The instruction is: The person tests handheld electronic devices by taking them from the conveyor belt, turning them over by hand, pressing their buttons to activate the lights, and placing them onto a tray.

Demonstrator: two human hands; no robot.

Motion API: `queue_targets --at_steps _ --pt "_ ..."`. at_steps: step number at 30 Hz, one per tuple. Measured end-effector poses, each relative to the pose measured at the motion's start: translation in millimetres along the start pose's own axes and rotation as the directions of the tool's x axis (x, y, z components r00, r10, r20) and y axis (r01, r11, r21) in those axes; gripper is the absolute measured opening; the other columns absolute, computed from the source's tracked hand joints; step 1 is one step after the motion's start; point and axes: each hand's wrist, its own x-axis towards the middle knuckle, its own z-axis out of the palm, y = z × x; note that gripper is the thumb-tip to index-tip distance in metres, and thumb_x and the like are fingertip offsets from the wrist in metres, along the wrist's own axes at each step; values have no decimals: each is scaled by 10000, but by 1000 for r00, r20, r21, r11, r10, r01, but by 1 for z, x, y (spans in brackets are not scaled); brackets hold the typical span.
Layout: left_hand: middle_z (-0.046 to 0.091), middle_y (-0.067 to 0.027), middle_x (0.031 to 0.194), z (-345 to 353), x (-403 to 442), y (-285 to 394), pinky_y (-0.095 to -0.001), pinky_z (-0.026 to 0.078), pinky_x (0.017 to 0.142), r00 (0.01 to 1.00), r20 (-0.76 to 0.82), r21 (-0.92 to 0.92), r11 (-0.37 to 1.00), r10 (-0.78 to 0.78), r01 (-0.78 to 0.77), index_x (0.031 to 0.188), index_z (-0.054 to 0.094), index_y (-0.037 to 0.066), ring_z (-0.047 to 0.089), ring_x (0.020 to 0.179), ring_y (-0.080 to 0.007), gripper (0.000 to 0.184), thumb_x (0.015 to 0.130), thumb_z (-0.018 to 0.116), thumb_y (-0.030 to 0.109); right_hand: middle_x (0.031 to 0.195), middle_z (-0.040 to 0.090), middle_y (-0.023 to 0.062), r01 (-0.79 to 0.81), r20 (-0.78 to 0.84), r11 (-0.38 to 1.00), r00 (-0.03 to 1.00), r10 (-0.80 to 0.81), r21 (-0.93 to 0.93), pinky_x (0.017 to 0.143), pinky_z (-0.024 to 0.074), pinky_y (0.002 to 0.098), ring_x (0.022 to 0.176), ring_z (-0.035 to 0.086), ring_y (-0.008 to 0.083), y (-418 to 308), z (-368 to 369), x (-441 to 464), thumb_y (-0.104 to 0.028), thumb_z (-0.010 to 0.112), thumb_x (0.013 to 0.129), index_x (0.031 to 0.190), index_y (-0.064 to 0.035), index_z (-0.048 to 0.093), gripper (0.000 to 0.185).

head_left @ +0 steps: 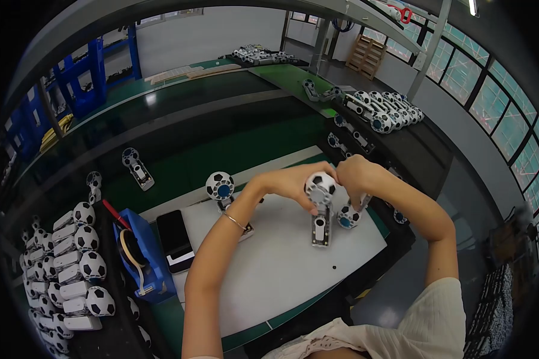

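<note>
Over the white work board (pixel 269 263), my left hand (pixel 296 182) is closed around the head of a soccer-ball-patterned device (pixel 320 218), whose narrow body with exposed workings points down toward me. Just to its right, my right hand (pixel 354 178) reaches down with bent fingers onto a second soccer-ball-patterned device (pixel 348 216) with a blue disc on its head. Its fingertips are partly hidden. Behind my left forearm, another soccer-ball-headed device (pixel 220 186) lies at the board's far edge, its body partly covered by the arm.
At left, a blue tape dispenser (pixel 147 257) stands beside a black phone (pixel 175 232). Stacked soccer-ball devices (pixel 93 266) fill the left side, and more (pixel 389 113) sit at the back right. One unit (pixel 138 169) lies on the dark green conveyor belt (pixel 221 137). A small black piece (pixel 334 267) is on the board.
</note>
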Motion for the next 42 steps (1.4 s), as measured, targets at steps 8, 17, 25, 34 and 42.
queue_targets --at_steps 8,17,25,34,42 --pt "624 -80 988 -25 -28 4 -326 474 800 953 -92 496 816 -290 296 1066 581 90 611 889 -235 585 533 817 132 893 646 202 403 -608 545 748 267 735 706 500 359 831 643 303 -26 39 26 -163 759 687 1184 -17 489 585" --pt "574 -138 1093 -16 -13 -42 -342 454 851 917 -151 521 759 -368 390 1140 552 58 553 1022 -277 632 570 809 144 1103 534 141 287 -642 767 739 204 573 751 481 419 886 594 349 -49 70 33 -152 601 852 1179 -121 492 346" --pt "539 -176 1119 1 -8 -39 -393 485 829 874 -342 503 719 -345 480 1173 454 61 585 974 -333 743 544 844 131 1064 492 197 124 -365 680 903 224 723 839 462 404 1013 536 333 -57 57 31 -481 639 761 1129 -98 630 532" --pt "551 -182 1093 40 -7 20 -387 503 748 667 -708 661 112 -231 741 1338 373 102 598 975 -335 815 665 803 261 1025 445 144 333 -541 655 829 139 678 834 447 374 933 544 311 8 32 -38 -411 721 719 988 -8 638 491" --pt "437 -228 1283 70 9 9 -427 441 921 879 -305 753 472 -367 459 1414 298 130 513 1099 -373 866 706 769 293 867 545 53 404 -641 540 669 375 738 749 454 311 827 535 174 227 28 -129 -360 742 708 995 -1 609 478"
